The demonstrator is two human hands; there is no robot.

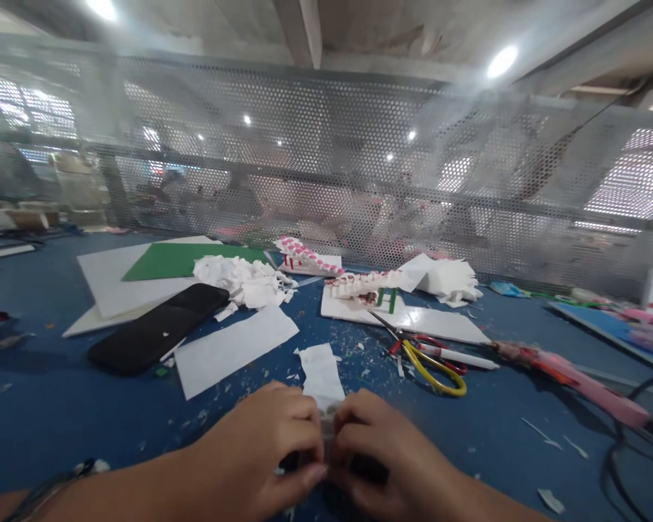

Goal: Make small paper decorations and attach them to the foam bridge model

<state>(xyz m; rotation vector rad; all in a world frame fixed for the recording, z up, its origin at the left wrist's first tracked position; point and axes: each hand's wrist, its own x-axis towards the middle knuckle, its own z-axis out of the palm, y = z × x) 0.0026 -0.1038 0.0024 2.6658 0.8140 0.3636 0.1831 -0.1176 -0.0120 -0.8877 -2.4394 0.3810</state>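
A torn strip of white paper (321, 370) runs toward me on the blue table, its near end between my hands. My left hand (283, 442) pinches that end from the left, fingers curled with the thumb below. From the right, my right hand (375, 449) closes on the same end, its fingertips almost touching the left ones. The part of the paper inside the fingers is hidden and blurred. Just beyond my left hand lies a flat white paper piece (233, 348). Past my right hand rest scissors (432, 368) with yellow and red handles, beside a white pen (460, 355).
A black phone (157, 330) lies left, near crumpled paper (242, 279) and a green sheet (196, 259). Small stair models (364, 284) stand at the back before a perforated metal screen (326, 159). A pink hot-glue gun or soldering tool (582, 384) with a cable lies right. Paper scraps litter the table (114, 413).
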